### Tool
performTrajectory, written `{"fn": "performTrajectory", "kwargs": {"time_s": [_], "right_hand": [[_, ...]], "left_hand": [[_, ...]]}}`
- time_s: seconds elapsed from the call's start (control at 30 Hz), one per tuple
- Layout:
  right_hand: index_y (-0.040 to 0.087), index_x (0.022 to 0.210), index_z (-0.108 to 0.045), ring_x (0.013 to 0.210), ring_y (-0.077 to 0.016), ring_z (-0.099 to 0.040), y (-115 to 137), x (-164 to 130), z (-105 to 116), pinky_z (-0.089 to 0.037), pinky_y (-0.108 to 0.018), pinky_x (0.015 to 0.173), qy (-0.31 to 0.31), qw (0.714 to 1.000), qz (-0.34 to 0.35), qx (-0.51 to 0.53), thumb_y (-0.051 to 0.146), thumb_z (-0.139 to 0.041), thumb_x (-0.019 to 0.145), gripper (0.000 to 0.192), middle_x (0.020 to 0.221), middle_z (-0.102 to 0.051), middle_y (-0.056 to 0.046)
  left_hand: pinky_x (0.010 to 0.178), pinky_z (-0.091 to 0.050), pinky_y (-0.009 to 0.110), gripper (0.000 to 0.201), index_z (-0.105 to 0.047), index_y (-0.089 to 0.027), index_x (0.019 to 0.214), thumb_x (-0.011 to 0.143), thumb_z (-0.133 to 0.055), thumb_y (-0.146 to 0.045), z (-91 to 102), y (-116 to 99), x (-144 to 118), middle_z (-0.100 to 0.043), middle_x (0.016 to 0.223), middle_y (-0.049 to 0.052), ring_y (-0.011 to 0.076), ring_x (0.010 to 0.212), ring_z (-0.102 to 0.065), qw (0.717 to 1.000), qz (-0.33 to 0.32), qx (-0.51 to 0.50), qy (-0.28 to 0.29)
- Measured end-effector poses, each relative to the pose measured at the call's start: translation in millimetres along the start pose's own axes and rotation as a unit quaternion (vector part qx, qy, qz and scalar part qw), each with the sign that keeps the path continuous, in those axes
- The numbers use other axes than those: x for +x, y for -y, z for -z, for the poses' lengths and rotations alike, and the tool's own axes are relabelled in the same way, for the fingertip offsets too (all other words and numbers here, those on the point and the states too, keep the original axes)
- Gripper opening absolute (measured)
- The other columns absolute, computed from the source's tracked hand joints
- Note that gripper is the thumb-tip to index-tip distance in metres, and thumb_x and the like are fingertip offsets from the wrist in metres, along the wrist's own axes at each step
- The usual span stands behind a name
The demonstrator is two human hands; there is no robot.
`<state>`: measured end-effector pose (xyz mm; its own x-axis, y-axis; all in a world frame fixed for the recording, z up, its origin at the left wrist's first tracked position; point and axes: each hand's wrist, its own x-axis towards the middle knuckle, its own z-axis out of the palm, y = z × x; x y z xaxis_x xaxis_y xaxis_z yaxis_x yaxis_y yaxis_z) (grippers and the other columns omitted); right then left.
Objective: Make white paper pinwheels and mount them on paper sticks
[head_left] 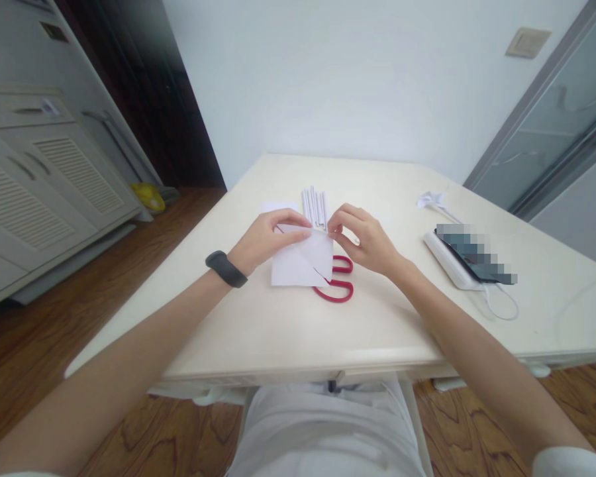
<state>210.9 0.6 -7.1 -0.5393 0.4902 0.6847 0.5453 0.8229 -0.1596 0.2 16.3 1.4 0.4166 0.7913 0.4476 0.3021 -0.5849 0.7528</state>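
We have wood-grained floor [183,437] below a cream table [283,334]. On it, white paper [300,265] hides the blades of the red-handled scissors [348,291]. Our left hand [273,235] pinches the paper's far edge, thumb on top; our right hand [360,235] is curled nearly closed at its right corner, and whether it grips we cannot tell. Beyond lie slim white rolls [314,204]; a blurred-out device [477,258] sits rightward. Behind rises a pale wall [328,79].
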Motion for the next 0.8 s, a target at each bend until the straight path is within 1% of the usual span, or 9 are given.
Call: {"fn": "performTrajectory", "kwargs": {"time_s": [0.1,0.23,0.33,0.47,0.63,0.8], "right_hand": [[0.019,0.082,-0.05,0.076,-0.0174,-0.051,0,0,0,-0.038,-0.031,0.07,-0.013,1.0,-0.007,0.02,0.01,-0.043,0.08,0.012,0.082,-0.052,-0.004],[0.02,0.082,-0.051,0.074,-0.0168,-0.051,-1,0,0,-0.04,-0.031,0.069,-0.011,0.999,-0.01,0.039,0.012,-0.045,0.082,0.01,0.083,-0.053,-0.004],[0.02,0.082,-0.052,0.074,-0.0164,-0.052,-2,0,-1,-0.04,-0.031,0.07,-0.002,0.999,-0.013,0.044,0.013,-0.048,0.082,0.008,0.083,-0.054,-0.004],[0.019,0.084,-0.053,0.074,-0.0162,-0.053,-3,-1,-2,-0.04,-0.031,0.071,0.007,0.999,-0.016,0.038,0.013,-0.048,0.083,0.008,0.084,-0.056,-0.004],[0.02,0.087,-0.054,0.075,-0.016,-0.054,-4,-1,-2,-0.038,-0.031,0.074,0.021,1.0,0.001,0.009,0.012,-0.046,0.084,0.011,0.086,-0.058,-0.004],[0.02,0.09,-0.054,0.076,-0.0154,-0.056,-5,-1,-1,-0.037,-0.031,0.076,0.03,0.999,0.017,-0.017,0.014,-0.047,0.085,0.01,0.088,-0.059,-0.004]], "left_hand": [[0.073,-0.046,0.031,0.02,-0.067,-0.02,0.085,0.07,-0.064,-0.033,-1.1,5,0,-0.067,0.092,0.004,0.02,0.084,-0.06,1.0,0.019,-0.004,0.007],[0.057,-0.045,0.027,0.021,-0.067,-0.019,0.08,0.067,-0.066,-0.036,-0.5,12,0,-0.067,0.081,0.003,0.0178,0.07,-0.061,0.997,0.061,-0.047,0.013],[0.051,-0.044,0.025,0.022,-0.066,-0.019,0.078,0.066,-0.067,-0.037,0.5,14,0,-0.066,0.075,0.002,0.0164,0.063,-0.06,0.994,0.083,-0.075,0.02],[0.048,-0.043,0.024,0.02,-0.066,-0.019,0.077,0.066,-0.068,-0.036,1.8,13,-1,-0.065,0.072,0.002,0.015,0.059,-0.059,0.989,0.111,-0.098,0.028],[0.046,-0.045,0.026,0.02,-0.065,-0.019,0.077,0.066,-0.069,-0.036,1.9,13,-2,-0.065,0.069,0.002,0.0157,0.056,-0.06,0.981,0.135,-0.128,0.05],[0.047,-0.046,0.026,0.021,-0.064,-0.018,0.078,0.065,-0.071,-0.033,1.7,12,-2,-0.064,0.07,0.004,0.0165,0.057,-0.061,0.96,0.182,-0.198,0.072]]}}
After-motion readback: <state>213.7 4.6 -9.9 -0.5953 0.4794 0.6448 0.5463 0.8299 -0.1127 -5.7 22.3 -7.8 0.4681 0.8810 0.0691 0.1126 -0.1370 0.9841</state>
